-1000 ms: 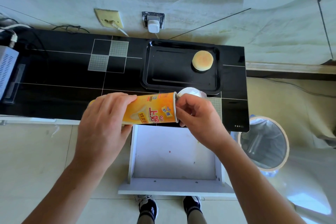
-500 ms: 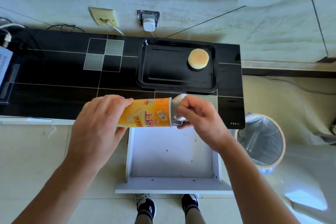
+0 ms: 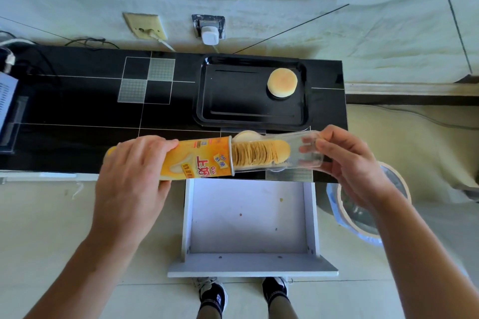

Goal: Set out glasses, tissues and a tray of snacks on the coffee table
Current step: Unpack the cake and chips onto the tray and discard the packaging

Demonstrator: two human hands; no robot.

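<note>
Holding the yellow crisp can (image 3: pixel 197 158) on its side above the front edge of the black desk (image 3: pixel 77 116), we wrap our left hand (image 3: pixel 132 163) around its closed end, fingers curled over the top. Our right hand (image 3: pixel 347 160) pinches the far end of a clear plastic sleeve (image 3: pixel 298 153) that sticks out of the can's open mouth, and a stack of crisps (image 3: pixel 256 154) lies inside the sleeve, partly out of the can. Just behind the can's mouth we see a pale round lid (image 3: pixel 246 135) on the desk, partly hidden by the sleeve. Beyond it, toward the wall, the black tray (image 3: pixel 233 96) sits flat on the desk with one round golden cake (image 3: pixel 282 82) in its far right corner. Below our hands a white drawer (image 3: pixel 248 215) stands pulled open, with a few crumbs on its floor. To the right of it a bin (image 3: pixel 368 225) lined with a plastic bag stands on the floor. Two wall sockets (image 3: pixel 208 30) sit above the desk, one with a white plug in it.
</note>
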